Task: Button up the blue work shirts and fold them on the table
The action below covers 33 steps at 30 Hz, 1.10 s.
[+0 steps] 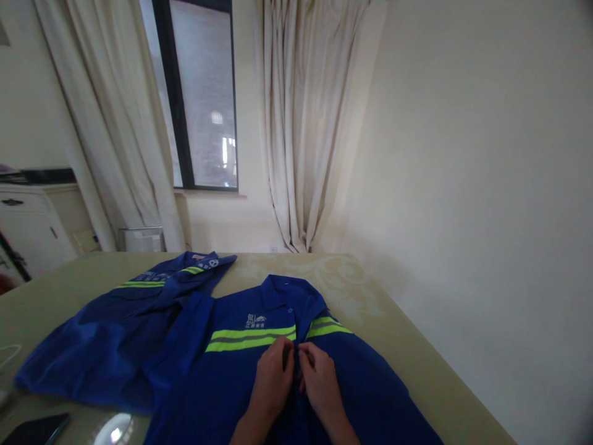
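A blue work jacket (231, 383) with yellow-green reflective stripes and a white chest print lies spread out, its collar pointing away from me. At its front opening, just below the stripe, my left hand (273, 374) pinches the left edge of the placket. Close beside it, my right hand (319, 377) is closed in a pinch on the opposite edge, fingers curled inward. The two hands' fingertips almost meet. Whether a button or snap sits between them is too small and dark to tell.
A second blue jacket (106, 334) lies crumpled on the left, touching the first one's sleeve. A dark phone (37, 429) and a shiny white round object (113, 429) are at the near left. The pale green bed or table surface (393, 321) meets a wall on the right.
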Motion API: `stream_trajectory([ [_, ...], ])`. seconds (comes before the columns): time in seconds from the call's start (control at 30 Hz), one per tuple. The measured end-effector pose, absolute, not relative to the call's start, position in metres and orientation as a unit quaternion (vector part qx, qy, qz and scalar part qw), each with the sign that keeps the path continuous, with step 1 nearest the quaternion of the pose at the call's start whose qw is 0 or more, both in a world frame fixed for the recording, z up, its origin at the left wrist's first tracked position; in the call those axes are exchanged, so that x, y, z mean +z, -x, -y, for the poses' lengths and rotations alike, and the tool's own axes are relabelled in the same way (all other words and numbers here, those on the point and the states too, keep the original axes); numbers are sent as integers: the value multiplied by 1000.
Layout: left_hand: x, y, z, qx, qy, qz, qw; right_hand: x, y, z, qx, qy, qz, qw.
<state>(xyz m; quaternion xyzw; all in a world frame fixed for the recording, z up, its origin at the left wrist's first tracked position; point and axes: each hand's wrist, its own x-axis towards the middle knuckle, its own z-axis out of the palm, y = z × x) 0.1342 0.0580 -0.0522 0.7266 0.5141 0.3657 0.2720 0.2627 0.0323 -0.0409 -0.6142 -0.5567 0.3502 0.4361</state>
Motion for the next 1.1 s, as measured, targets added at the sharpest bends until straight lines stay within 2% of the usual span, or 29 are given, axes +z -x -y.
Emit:
stream_trajectory([
  [0.13,-53,-135,-56,367,-722,-522,266,-41,-264,-32,351,604,559,447],
  [0.33,-49,-136,-54,367,-716,-528,272,-36,-263,-28,233,654,600,397],
  [0.5,-43,-135,-55,383,-699,-524,299,-35,-264,-28,185,654,627,381],
  [0.73,-47,-132,-61,391,-685,-503,352,-34,-265,-30,175,642,628,403],
  [1.1,-45,-139,-55,408,-672,-529,320,-37,-267,-32,162,640,634,404],
])
